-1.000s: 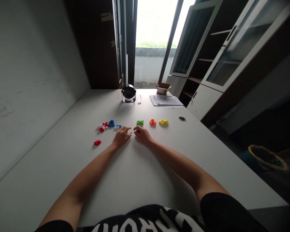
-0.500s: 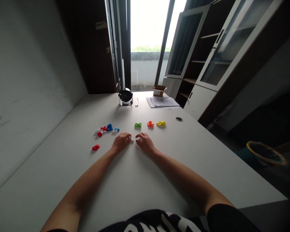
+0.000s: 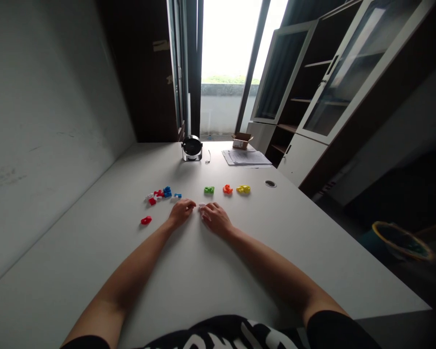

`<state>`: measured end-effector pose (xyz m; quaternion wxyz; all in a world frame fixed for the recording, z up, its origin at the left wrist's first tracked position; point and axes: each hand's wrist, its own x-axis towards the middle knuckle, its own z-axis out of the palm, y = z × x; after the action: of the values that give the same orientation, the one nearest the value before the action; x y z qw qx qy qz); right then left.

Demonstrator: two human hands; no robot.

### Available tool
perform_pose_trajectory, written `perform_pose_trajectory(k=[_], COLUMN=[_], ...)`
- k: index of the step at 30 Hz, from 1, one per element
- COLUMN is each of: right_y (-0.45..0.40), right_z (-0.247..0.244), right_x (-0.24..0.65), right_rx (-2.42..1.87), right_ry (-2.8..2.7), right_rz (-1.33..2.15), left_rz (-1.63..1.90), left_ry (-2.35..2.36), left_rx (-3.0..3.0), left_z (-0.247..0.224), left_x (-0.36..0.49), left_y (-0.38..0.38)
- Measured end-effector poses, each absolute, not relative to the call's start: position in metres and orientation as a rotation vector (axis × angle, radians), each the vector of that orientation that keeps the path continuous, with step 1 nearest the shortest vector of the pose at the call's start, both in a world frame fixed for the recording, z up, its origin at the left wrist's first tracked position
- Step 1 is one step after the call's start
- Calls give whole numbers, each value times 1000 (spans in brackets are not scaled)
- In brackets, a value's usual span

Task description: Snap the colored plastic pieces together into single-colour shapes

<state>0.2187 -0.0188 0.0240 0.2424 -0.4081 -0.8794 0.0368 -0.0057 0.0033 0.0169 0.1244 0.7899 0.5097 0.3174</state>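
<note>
Small white plastic pieces (image 3: pixel 201 207), partly covered by fingers, sit low at the tabletop between my two hands. My right hand (image 3: pixel 216 218) is closed on them, fingertips and thumb at their right side. To their left, a small gap away, rests my left hand (image 3: pixel 182 211), its fingers loosely bent and apart with nothing seen in them. Just beyond the left hand is a blue-and-white piece (image 3: pixel 176 197). Farther left lies a cluster of blue pieces (image 3: pixel 167 192), red pieces (image 3: pixel 152 200) and white ones. A single red piece (image 3: pixel 146 220) lies nearer me.
Past my hands, a green piece (image 3: pixel 209 190), an orange piece (image 3: pixel 227 189) and a yellow piece (image 3: pixel 243 189) form a row. At the back stand a round black device (image 3: pixel 192 147), papers (image 3: pixel 247 157) and a small carton (image 3: pixel 241 140). A wall (image 3: pixel 58 145) borders the left.
My left hand has come away from the white piece it touched. My right hand has shifted slightly left onto the white pieces. The camera view has moved a little.
</note>
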Motion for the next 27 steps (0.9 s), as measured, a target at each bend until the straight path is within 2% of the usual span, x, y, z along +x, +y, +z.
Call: perform_pose_trajectory(k=[6,10,27], right_y=[-13,-10,5], right_z=[21,19,9], right_x=[221,223,231], right_rx=[-1187,-1143,-1363], right_ry=[-2363,-2385,-2233], right_rz=[106,124,126], left_rz=[1125,1111,935], left_ry=[1967,2170,1988], left_rx=[2231,2152,2262], left_z=[16,12,-1], left_x=[-31,-44,-42], left_y=[11,15,21])
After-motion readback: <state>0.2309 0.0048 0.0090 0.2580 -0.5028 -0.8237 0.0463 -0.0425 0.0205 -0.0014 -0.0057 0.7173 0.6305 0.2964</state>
